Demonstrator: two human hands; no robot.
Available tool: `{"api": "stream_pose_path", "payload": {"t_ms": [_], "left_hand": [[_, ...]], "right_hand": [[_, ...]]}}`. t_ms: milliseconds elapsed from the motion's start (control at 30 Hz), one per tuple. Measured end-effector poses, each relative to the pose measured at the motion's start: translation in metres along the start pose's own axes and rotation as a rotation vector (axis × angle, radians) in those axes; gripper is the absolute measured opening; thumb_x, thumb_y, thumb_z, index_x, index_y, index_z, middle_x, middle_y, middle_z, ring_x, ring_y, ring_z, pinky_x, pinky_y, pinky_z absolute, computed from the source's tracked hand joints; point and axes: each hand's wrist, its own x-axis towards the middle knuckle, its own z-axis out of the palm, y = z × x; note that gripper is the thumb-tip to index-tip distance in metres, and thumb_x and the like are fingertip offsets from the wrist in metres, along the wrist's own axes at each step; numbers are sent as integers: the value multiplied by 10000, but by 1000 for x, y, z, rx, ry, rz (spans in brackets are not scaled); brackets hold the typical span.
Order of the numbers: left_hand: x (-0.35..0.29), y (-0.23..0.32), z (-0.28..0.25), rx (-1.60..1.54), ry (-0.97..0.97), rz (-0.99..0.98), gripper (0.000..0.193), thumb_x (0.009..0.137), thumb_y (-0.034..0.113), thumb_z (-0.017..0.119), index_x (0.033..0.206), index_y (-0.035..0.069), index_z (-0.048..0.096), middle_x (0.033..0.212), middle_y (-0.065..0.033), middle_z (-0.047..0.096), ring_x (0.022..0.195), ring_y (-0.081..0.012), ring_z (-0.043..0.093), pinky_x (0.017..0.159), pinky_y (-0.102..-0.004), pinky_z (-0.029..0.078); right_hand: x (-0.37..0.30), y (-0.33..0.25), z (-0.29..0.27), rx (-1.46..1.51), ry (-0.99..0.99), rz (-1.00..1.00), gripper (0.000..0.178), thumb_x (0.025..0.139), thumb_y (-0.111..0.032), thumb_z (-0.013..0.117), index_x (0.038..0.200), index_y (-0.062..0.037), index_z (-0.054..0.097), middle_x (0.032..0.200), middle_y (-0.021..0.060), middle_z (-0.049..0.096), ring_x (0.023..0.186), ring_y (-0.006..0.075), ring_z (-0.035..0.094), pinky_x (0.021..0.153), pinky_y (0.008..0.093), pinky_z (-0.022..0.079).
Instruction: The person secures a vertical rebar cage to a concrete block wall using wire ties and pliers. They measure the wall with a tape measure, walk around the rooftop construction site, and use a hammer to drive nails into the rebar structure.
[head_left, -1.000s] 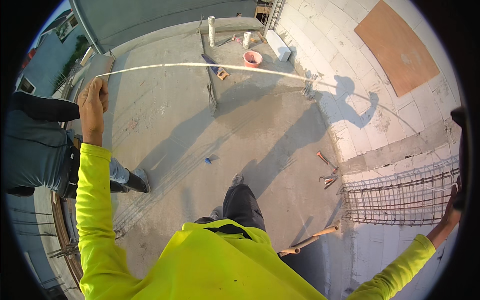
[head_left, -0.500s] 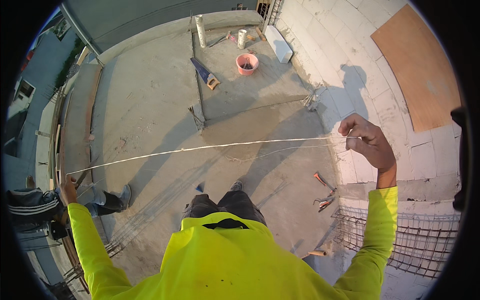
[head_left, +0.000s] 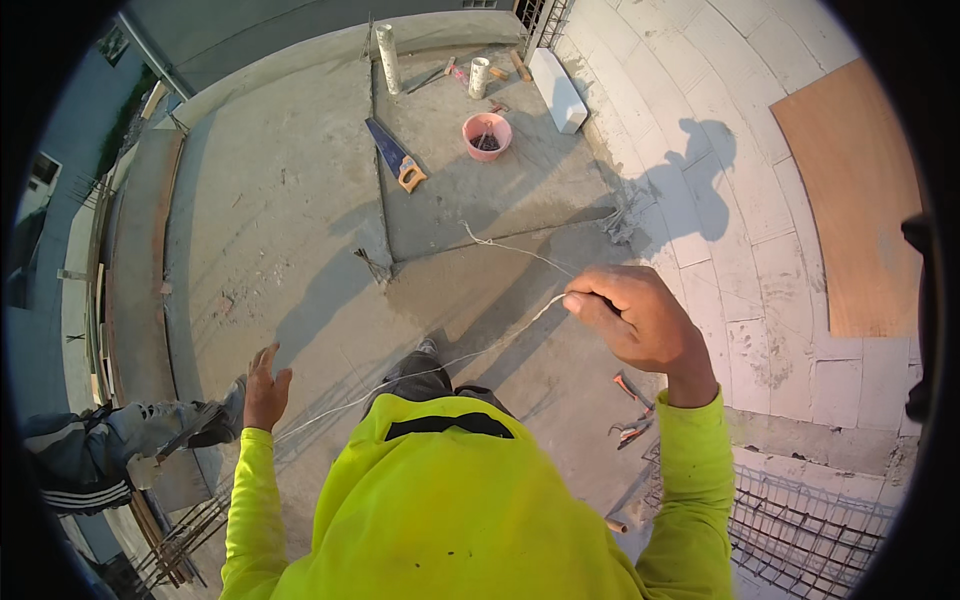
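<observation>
Pale string (head_left: 478,353) runs from my right hand (head_left: 640,325) down to the left, slack and slightly curved, across my trousers. The thumb and forefinger of that hand are pinched on it. From the same hand a loose end (head_left: 515,247) trails away toward the far side, over the concrete floor. My left hand (head_left: 265,392) is raised at the left with its fingers stretched out and nothing held in them. The string passes close to its wrist; whether they touch I cannot tell.
A blue-bladed handsaw (head_left: 392,152), a pink bucket (head_left: 487,137), white pipe pieces (head_left: 388,62) and a white block (head_left: 558,92) lie farther off. Hand tools (head_left: 632,430) and steel mesh (head_left: 810,520) are near the block wall (head_left: 720,270). Another person's leg (head_left: 165,438) shows at left.
The string was stretched nearly straight between both hands and now hangs slack. My left hand has let go and moved right; my right hand has moved left and nearer, still pinching the string.
</observation>
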Motion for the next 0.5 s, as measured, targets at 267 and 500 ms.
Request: {"api": "stream_pose_path", "payload": {"t_ms": [267, 500], "left_hand": [[109, 261, 58, -1306, -461, 119, 259, 1016, 213, 532, 1025, -16, 654, 670, 37, 523, 577, -35, 445, 536, -202, 370], [171, 50, 101, -691, 270, -477, 206, 884, 136, 550, 766, 41, 689, 581, 55, 439, 525, -54, 374, 493, -274, 291]], "right_hand": [[88, 62, -9, 129, -60, -146, 149, 910, -164, 673, 899, -15, 672, 790, 136, 661, 684, 311, 604, 611, 386, 471], [54, 216, -172, 146, -12, 318, 100, 837, -84, 742, 834, 12, 712, 731, 79, 666, 612, 145, 557, 567, 302, 432]]}}
